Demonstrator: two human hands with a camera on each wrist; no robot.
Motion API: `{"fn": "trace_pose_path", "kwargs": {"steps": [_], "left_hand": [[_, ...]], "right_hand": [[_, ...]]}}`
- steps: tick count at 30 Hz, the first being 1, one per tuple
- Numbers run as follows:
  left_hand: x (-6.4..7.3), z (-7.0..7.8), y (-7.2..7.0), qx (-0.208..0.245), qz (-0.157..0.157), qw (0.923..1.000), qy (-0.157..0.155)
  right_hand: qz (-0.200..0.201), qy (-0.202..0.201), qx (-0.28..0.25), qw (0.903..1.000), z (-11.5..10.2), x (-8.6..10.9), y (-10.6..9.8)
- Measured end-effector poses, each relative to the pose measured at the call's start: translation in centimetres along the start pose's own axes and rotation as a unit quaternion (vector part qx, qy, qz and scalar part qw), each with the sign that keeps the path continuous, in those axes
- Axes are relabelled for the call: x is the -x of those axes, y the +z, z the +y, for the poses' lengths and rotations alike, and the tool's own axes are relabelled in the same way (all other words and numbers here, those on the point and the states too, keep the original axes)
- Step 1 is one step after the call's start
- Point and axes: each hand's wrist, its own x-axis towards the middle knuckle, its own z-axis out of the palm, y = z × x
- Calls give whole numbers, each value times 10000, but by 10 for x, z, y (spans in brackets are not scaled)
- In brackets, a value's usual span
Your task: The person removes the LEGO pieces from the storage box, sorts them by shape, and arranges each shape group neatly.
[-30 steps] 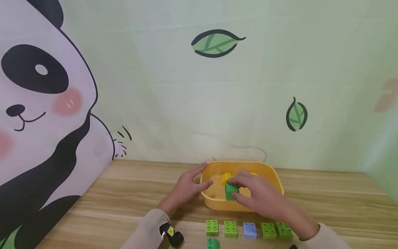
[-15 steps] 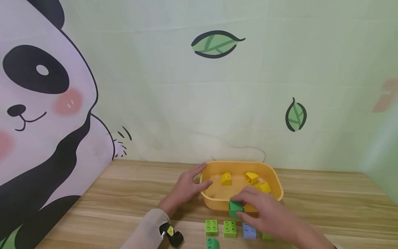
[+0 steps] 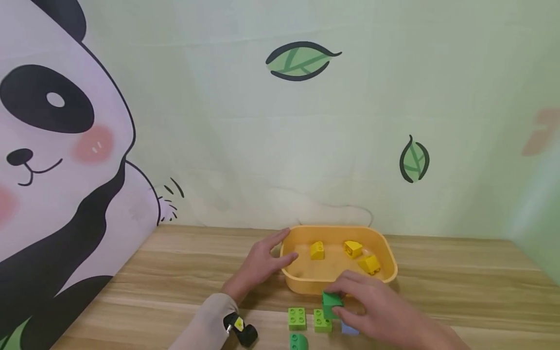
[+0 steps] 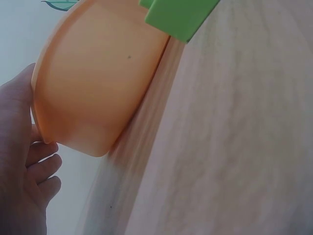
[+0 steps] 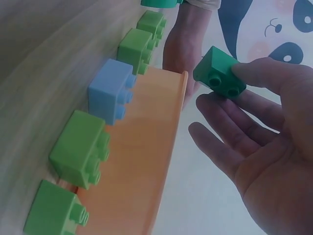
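Note:
My right hand (image 3: 376,304) pinches a dark green toy building brick (image 3: 330,305) between thumb and fingers, in front of the bin. The right wrist view shows the brick's slanted side and two studs (image 5: 214,80). My left hand (image 3: 259,265) holds the left end of the orange-yellow plastic bin (image 3: 306,287), thumb over the rim and fingers outside. Inside the bin lie three yellow bricks, one on the left (image 3: 317,251) and two on the right. Before the bin stands a row of light green bricks (image 3: 297,318) with a blue brick (image 5: 110,90) among them.
A rounded green brick (image 3: 299,341) sits nearer me, below the row's left end. A black device is strapped to my left wrist (image 3: 239,329). Behind the wooden table (image 3: 192,257) hangs a pale green cloth (image 3: 218,121) with a panda and leaves.
My right hand has carried the dark green brick out of the bin and toward me, over the row of bricks. The left hand has stayed at the bin's rim.

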Motion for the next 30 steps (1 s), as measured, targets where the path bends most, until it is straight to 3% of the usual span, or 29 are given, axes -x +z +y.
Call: {"fn": "trace_pose_path", "kwargs": {"steps": [4,7,12,30], "left_hand": [[0,0,0,32,4,10000,13],[0,0,0,51,-3,10000,-9],[0,0,0,43,-5,10000,-57],[1,0,-1,60,20,10000,-59]], "right_hand": [[-430,467,-243,9977,-4,0,0],[-819,993,-489,9905,-7,0,-1],[-1169,1350,-559,9823,-12,1,0],[-1895,1529,-212,9697,-14,2,14]]}}
